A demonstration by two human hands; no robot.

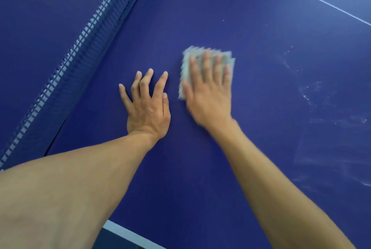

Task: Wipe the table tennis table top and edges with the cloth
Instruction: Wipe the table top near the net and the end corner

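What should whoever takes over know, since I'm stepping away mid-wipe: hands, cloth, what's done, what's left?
Left hand: open, fingers spread, resting flat on the blue table tennis table top, holding nothing.
Right hand: open, flat fingers pressing the pale folded cloth onto the top, blurred mid-stroke.
The net runs along the left.
Done: how much is wiped cannot be told.
Left: pale smears and specks to the right of the cloth, and the white-lined near edge.

Left hand (147, 108) splayed; right hand (208, 92) (blurred) seemingly flat.
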